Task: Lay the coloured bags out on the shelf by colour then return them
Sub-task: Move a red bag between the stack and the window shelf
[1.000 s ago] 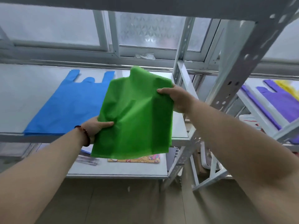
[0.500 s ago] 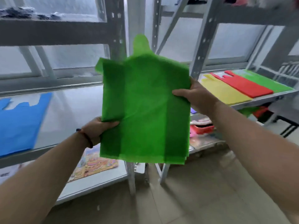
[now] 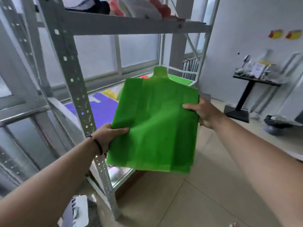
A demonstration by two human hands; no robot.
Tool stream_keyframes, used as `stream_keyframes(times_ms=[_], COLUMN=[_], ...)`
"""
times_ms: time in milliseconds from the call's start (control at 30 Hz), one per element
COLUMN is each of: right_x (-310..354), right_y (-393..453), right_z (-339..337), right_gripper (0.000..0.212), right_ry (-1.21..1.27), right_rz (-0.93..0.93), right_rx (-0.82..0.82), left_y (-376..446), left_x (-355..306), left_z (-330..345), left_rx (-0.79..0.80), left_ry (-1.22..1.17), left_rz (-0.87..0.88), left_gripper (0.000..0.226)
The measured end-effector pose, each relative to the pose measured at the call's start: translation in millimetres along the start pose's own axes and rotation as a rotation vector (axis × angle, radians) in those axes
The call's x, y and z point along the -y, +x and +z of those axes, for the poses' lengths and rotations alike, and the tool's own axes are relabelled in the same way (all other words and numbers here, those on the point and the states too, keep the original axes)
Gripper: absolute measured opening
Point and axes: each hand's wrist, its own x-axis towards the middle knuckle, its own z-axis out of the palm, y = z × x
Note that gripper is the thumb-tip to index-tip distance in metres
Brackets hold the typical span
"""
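green bag (image 3: 155, 125) held up flat in front of the metal shelf (image 3: 68, 66), left hand (image 3: 109, 134) pinching its left edge, right hand (image 3: 202, 113) gripping its right edge, purple bag (image 3: 101, 108) lying on the shelf behind

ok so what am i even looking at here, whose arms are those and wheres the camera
The camera sits on a person's head, looking forward and down, so the arms are their own. No machine here. The left hand and right hand each grip a side edge of a green bag, held up in the air. Behind it stands a grey metal shelf. On its middle level lie a purple bag, a yellow bag and another green one, partly hidden.
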Motion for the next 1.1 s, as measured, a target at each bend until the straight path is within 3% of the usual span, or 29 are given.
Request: stream_keyframes(times_ms=[100, 167, 333, 567, 667, 733, 867, 967, 1100], right_x=[-6.4, -8.6, -20.3, -51.5, -62.7, -67.9, -64.1, -58.6, -56.4], right_y=[40.1, 67.1, 128.8, 220.7, 270.4, 306.2, 383.5, 441.5, 516.3], right_z=[-47.0, -75.9, -143.2, -226.3, -263.5, -291.2, -351.1, -390.6, -420.4], right_gripper=[0.032, 0.035, 0.016, 0.009, 0.013, 0.017, 0.02, 0.02, 0.018], right_ry=[0.011, 0.019, 0.075, 0.097, 0.061, 0.061, 0.085, 0.081, 0.019], right_rz=[0.041, 0.072, 0.116, 0.214, 0.228, 0.226, 0.22, 0.241, 0.257], right_rx=[-0.075, -0.122, -0.25, -0.348, -0.299, -0.266, -0.204, -0.137, 0.008], left_y=[67.4, 109.3, 205.1, 311.5, 356.8, 389.9, 459.3, 506.1, 563.4], left_x=[-10.9, -18.5, -31.2, -36.4, -40.7, -44.8, -54.2, -60.5, -69.2], left_z=[35.0, 56.1, 101.8, 155.3, 179.6, 198.8, 245.0, 274.6, 297.6], left_rx=[0.09, 0.162, 0.273, 0.33, 0.322, 0.306, 0.212, 0.212, 0.178], left_ry=[0.009, 0.0, 0.004, 0.038, 0.027, 0.032, 0.006, -0.012, -0.075], left_rz=[-0.011, -0.025, -0.034, -0.096, -0.105, -0.106, -0.083, -0.09, -0.102], left_gripper=[0.013, 0.02, 0.026, 0.039, 0.053, 0.079, 0.067, 0.099, 0.099])
